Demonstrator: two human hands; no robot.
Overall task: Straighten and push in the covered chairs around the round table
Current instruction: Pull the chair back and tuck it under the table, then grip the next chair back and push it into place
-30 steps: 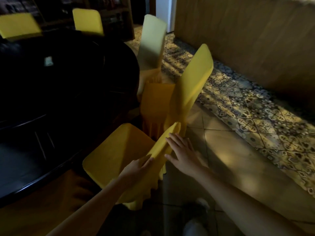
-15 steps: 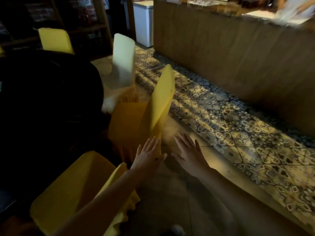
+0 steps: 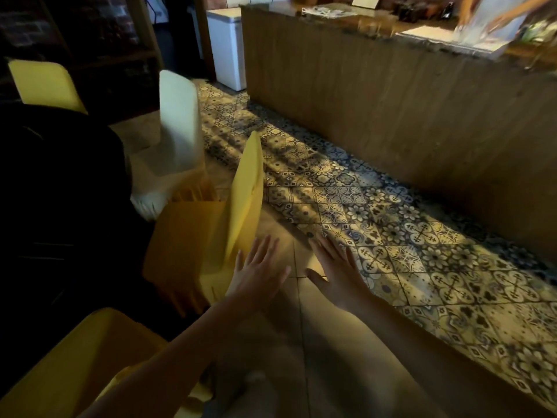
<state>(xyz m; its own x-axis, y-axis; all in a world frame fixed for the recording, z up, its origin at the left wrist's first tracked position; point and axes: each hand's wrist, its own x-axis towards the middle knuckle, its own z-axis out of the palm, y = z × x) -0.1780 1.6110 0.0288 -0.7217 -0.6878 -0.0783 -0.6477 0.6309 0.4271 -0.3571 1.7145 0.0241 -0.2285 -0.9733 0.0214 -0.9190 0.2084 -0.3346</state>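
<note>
Yellow fabric covers the middle chair (image 3: 245,188) just ahead of my left hand (image 3: 256,276). Its backrest rises edge-on beyond my fingertips, and its seat points toward the dark round worktop (image 3: 60,191) off to that hand's left. My left hand is spread flat with straight fingers at the foot of that backrest; I cannot tell whether it touches the cover. My right hand (image 3: 337,267) is just beside the left, apart from the chair. Its fingers are likewise spread and hold nothing, and it hovers over plain floor with the patterned tiles (image 3: 391,221) to its right. Beyond the middle chair, a pale-covered chair (image 3: 179,122) stands at the worktop's edge. The near yellow chair (image 3: 75,357) sits under my left forearm, closest to me. The far yellow chair (image 3: 45,84) shows well past the worktop.
</note>
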